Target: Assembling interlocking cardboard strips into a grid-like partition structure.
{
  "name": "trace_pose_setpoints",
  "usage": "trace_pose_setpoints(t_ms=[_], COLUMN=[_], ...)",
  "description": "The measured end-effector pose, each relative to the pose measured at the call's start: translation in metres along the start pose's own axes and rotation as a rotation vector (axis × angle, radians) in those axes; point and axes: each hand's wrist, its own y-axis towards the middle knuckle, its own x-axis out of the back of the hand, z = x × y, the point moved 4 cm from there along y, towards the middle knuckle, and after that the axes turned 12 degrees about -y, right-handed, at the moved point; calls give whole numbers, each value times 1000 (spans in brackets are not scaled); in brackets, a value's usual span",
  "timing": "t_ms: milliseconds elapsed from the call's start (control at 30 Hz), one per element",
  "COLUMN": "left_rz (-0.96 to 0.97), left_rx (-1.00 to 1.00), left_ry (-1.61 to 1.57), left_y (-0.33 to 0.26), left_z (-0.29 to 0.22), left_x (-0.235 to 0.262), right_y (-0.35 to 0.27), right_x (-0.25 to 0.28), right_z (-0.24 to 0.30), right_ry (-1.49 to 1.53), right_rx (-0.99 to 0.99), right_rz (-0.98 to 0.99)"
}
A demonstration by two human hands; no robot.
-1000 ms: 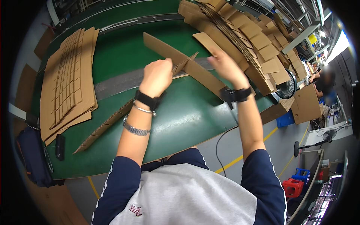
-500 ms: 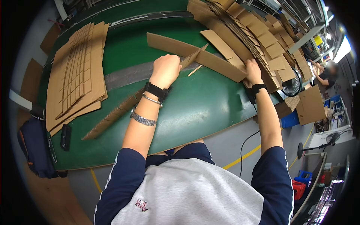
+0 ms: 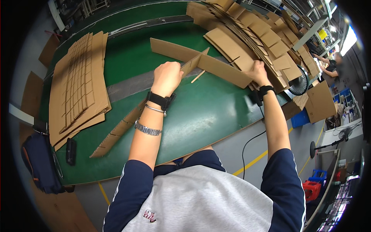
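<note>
My left hand [image 3: 167, 79] is closed around a long notched cardboard strip [image 3: 118, 135], which stands on edge and runs from near left to far right. A second cardboard strip [image 3: 224, 71] stands on edge and crosses it just right of that hand. At this second strip's right end, my right hand [image 3: 258, 73] is bent over the cardboard with its thumb toward the strip. Flat slotted cardboard pieces [image 3: 232, 48] lie beside and beyond it. The right fingertips are partly hidden, so which piece they press on is unclear.
Slotted cardboard sheets [image 3: 79, 83] are stacked at left on the green table [image 3: 193, 120]. A thin stick [image 3: 198, 76] lies near the crossing. Cardboard piles [image 3: 266, 34] fill the far right, with a small fan [image 3: 299, 83] beside them. Another person [image 3: 331, 67] is at far right.
The view has shifted slightly. The held notched strip shows more of its side. More of the flat pieces by my right hand show, and its thumb is farther out; both hands stay near their places.
</note>
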Motion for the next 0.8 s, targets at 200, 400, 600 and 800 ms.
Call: trace_pose_setpoints(t_ms=[200, 400, 600, 800], left_rz=[-7, -5, -16, -21], left_rx=[-14, -44, -45, -60], left_ry=[-9, -14, -13, -34], left_y=[0, 1, 0, -1], left_z=[1, -9, -7, -7], left_x=[-3, -8, -11, -10], right_y=[-31, -72, -87, -99], right_x=[145, 127, 107, 96], right_z=[79, 193, 203, 201], right_ry=[176, -48, -170, -223], right_rx=[170, 503, 445, 475], right_rz=[-473, -422, -469, -542])
